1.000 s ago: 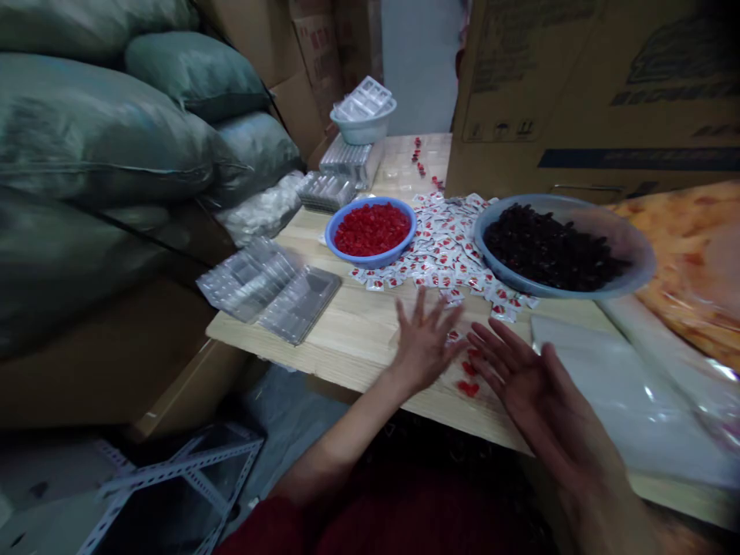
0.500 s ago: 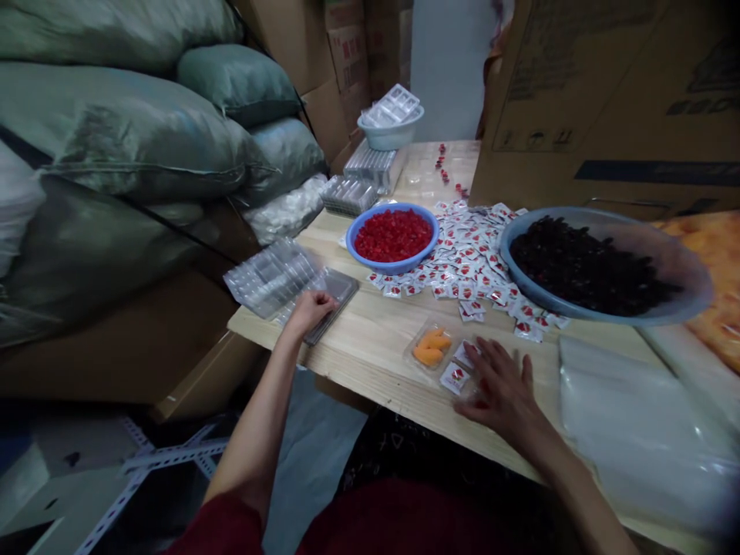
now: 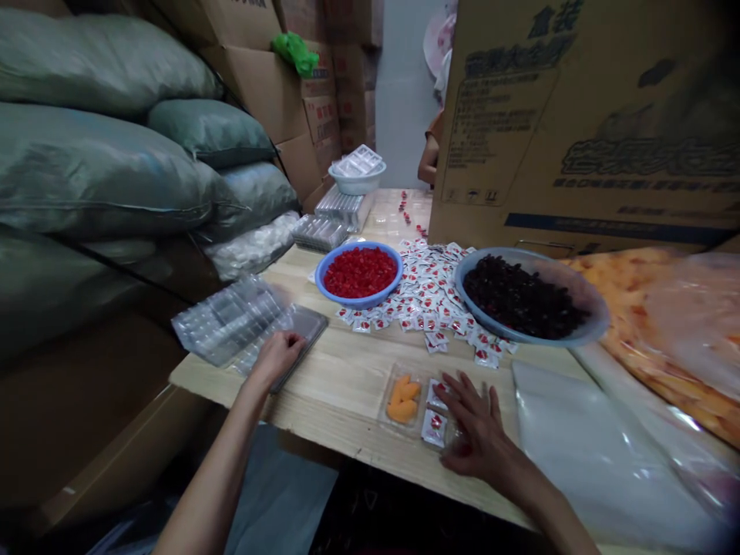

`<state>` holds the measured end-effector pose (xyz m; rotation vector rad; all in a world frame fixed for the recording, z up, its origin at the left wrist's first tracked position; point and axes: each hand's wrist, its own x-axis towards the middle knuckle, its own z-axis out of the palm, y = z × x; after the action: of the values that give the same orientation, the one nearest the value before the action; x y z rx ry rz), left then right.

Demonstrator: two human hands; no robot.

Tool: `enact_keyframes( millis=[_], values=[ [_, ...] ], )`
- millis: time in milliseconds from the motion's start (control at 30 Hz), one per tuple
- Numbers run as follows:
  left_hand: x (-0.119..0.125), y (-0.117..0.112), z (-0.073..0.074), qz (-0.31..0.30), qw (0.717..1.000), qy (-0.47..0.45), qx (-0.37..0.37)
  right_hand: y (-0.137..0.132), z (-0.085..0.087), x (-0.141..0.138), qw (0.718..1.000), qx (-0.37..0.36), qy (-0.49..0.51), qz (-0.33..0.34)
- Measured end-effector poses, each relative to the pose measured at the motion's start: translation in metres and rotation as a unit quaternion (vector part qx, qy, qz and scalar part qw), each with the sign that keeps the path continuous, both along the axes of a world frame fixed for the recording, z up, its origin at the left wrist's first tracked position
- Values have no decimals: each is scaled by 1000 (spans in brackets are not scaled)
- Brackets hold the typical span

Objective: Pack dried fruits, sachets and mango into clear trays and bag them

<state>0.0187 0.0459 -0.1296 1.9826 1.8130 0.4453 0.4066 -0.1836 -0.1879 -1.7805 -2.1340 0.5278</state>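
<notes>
My left hand (image 3: 280, 356) rests, fingers curled closed, at the edge of a dark grey flat slab or stack (image 3: 309, 327); whatever the fingers pinch is hidden. Beside it, clear plastic trays (image 3: 223, 320) lie fanned out. On the right, my right hand (image 3: 477, 432) spreads its fingers over the right end of a clear compartment tray (image 3: 385, 420). Orange oval pieces (image 3: 403, 401) fill that tray's left compartment. Two small white sachets with red print sit in the middle, the nearer sachet (image 3: 433, 428) in plain sight and the farther one partly under my fingers. The right compartment is mostly covered.
Behind stand a blue bowl of red pieces (image 3: 359, 274), a pile of loose sachets (image 3: 431, 281) and a basin of dark pieces (image 3: 523, 297). Clear plastic bags (image 3: 583, 439) lie at right. A large carton (image 3: 520, 169) walls off the back; another person's arm (image 3: 428, 158) shows beyond it.
The camera view has tilted up and turned right, so the table things appear lower and further left. Both hands keep nearly the same places and poses.
</notes>
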Motion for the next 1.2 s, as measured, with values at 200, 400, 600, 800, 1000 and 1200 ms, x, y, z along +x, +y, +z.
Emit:
enact_keyframes(
  millis=[200,400,600,800,1000,1200],
  values=[
    [20,-10,20,18,984,175,38,-15,18,-5,996,43,63,-56],
    [17,-53,62,48,977,-126,164,-35,42,-14,933,72,309,-171],
    [93,-139,67,-9,805,-593,28,-14,59,-86,720,-111,650,-219],
    [134,-174,43,4,725,-670,-159,0,59,-88,575,-106,759,-286],
    [115,-148,24,-14,802,-570,-181,-24,59,-30,761,-44,578,-290],
    [134,-142,-26,-54,897,-420,-125,-15,27,-7,806,53,494,-322]
  ],
)
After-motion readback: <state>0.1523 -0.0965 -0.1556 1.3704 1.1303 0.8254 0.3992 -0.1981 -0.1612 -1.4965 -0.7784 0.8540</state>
